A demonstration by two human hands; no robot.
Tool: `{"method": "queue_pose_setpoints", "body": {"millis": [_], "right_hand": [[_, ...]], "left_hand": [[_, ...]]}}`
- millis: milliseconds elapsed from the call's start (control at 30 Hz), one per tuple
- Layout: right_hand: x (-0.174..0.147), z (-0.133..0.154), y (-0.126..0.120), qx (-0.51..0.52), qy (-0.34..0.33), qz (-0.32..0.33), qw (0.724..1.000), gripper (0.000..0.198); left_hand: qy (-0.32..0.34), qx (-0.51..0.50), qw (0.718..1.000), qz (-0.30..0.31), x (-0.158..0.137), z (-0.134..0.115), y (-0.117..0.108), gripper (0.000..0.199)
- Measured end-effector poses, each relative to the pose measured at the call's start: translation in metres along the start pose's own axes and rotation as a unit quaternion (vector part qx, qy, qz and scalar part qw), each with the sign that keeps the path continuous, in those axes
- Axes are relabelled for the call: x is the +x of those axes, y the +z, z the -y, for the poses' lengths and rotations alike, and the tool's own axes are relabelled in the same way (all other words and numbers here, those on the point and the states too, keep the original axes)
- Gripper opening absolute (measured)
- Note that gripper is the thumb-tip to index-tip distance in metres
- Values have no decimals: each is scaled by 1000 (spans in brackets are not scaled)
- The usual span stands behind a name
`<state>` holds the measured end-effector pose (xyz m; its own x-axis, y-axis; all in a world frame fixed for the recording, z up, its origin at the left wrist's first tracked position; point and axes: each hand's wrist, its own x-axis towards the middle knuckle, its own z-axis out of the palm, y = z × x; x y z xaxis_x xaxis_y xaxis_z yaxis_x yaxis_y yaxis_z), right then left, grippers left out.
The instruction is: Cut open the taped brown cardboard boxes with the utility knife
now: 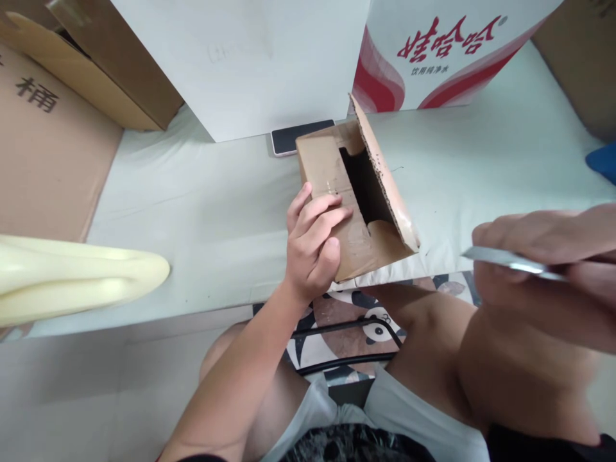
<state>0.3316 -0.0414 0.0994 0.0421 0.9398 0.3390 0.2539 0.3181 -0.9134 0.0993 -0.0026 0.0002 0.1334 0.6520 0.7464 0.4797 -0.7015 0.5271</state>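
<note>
A small brown cardboard box (320,154) lies near the front edge of the covered surface. Its right flap (385,173) stands raised with a ragged edge, and a dark gap shows inside. My left hand (312,240) grips the near left part of the box, fingers over the top panel. At the right, apart from the box and blurred, my right hand (539,276) is closed around a knife (510,258). The silvery blade points left; the handle is mostly hidden in my fist.
Behind the box lies a phone (303,136) against a large white carton (250,64). A red-and-white water carton (433,58) stands back right. Brown cartons (52,141) fill the left, near a pale yellow plastic object (86,279). A blue item (602,162) is at the right edge.
</note>
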Motion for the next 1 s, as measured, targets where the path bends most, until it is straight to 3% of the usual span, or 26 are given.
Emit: {"method": "queue_pose_setpoints", "body": {"millis": [100, 200, 267, 367, 467, 533, 667, 833, 1000], "right_hand": [[20, -25, 8, 103, -1, -82, 991, 19], [38, -67, 16, 143, 77, -179, 970, 5], [45, -93, 19, 130, 104, -195, 966, 20], [47, -116, 17, 49, 86, -216, 971, 32], [45, -123, 12, -134, 126, -169, 968, 29], [45, -125, 9, -248, 174, -106, 947, 26], [46, -133, 9, -378, 207, 26, 902, 28], [44, -143, 13, -428, 175, 55, 885, 39], [43, -146, 18, -447, 172, 61, 876, 41]], "left_hand": [[8, -3, 1000, 4, 0, 3, 0, 40], [13, 12, 1000, 12, 0, 7, -1, 42], [16, 20, 1000, 12, 0, 9, -1, 42], [24, 16, 1000, 10, 1, 12, -1, 40], [45, -1, 999, 6, 3, 23, -5, 41], [51, -15, 999, 8, 5, 35, -12, 42], [-56, -9, 998, 11, 7, 58, -30, 42], [-152, -36, 987, -36, 0, 72, -41, 40], [-180, -93, 979, -4, -4, 72, -44, 50]]}}
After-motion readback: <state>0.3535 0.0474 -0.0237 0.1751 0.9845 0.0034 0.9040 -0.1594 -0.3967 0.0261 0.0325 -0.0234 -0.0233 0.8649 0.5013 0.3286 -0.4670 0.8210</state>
